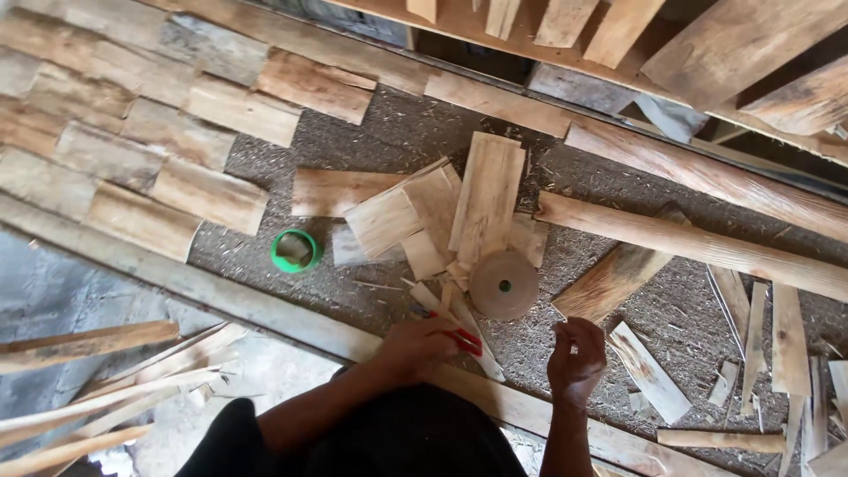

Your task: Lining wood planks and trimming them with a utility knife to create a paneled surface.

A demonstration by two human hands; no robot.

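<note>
Left hand (415, 346) grasping red-handled tool (459, 340) near thin wood strips (459, 322), right hand (576, 358) loosely curled, nothing visibly held, brown tape roll (503, 284) just beyond, green ring (295, 251) farther left

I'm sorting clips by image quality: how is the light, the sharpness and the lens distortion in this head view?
Head view: soft, even daylight with no glare; a darker gap shows under the boards at the top. The wood pieces and the green ring look fairly sharp. The left hand on a red-handled tool and the raised right hand are slightly soft. The long plank bows a little, which hints at wide-angle distortion.
</note>
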